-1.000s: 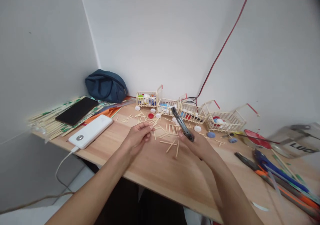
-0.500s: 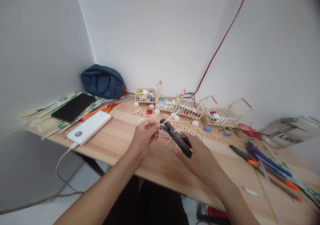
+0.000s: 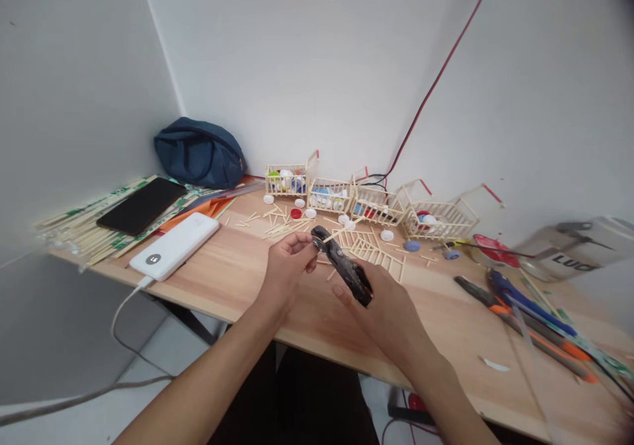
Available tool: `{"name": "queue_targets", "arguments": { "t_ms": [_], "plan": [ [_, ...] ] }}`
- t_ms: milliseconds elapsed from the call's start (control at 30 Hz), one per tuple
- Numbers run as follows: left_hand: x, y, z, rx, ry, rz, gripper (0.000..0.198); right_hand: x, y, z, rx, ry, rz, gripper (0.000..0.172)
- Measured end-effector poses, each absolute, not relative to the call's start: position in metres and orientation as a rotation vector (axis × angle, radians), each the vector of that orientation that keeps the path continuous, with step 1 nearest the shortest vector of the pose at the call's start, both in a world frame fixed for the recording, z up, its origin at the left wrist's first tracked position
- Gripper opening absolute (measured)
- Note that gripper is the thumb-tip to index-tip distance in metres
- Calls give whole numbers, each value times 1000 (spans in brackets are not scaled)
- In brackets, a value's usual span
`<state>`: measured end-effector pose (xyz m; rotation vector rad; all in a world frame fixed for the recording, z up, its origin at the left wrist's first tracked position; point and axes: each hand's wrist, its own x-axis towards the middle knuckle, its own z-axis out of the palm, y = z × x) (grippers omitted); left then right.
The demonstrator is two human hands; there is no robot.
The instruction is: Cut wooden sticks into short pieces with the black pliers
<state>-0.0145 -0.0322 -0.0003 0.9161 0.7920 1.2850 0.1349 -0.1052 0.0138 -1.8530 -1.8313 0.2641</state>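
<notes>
My right hand (image 3: 379, 296) is wrapped round a black hand tool (image 3: 344, 268) with worn, speckled handles. The tool's head points up and left, against the fingertips of my left hand (image 3: 292, 257). Those fingers pinch a thin wooden stick (image 3: 341, 230) that crosses the tool's head and sticks out to the upper right. Behind the tool lie flat stick lattices (image 3: 379, 259) and loose short sticks (image 3: 284, 229). Beyond them stand several small stick-built carts (image 3: 379, 207) holding coloured pieces.
On the left are a white power bank (image 3: 174, 247) with a cable, a black phone (image 3: 141, 206), bundled sticks and a blue pouch (image 3: 199, 153). Orange-and-black pliers (image 3: 545, 342), a red-rimmed bowl (image 3: 495, 252) and a clear container (image 3: 579, 250) are on the right.
The view has shifted slightly. The stick at the tool's head now reaches further to the upper right. Both hands keep their grip.
</notes>
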Motion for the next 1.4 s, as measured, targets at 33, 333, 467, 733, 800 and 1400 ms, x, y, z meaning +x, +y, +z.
{"name": "queue_targets", "arguments": {
  "t_ms": [33,333,467,733,800,1400],
  "plan": [
    [-15,-32,-1,932,799,1288,20,134,-105,14,-1860,-1826,272,33],
    [-14,-31,-6,1097,853,1305,16,130,-107,12,-1889,-1802,303,25],
    [-14,-33,-4,1134,877,1334,12,129,-108,12,-1896,-1798,294,26],
    [-12,-34,-1,1124,911,1322,15,127,-110,10,-1901,-1778,340,26],
    [-12,-34,-1,1116,916,1321,16,127,-111,9,-1900,-1762,344,28],
    [-24,-15,-15,1205,921,1292,14,127,-83,-5,-2005,-1901,224,48]
  ]
}}
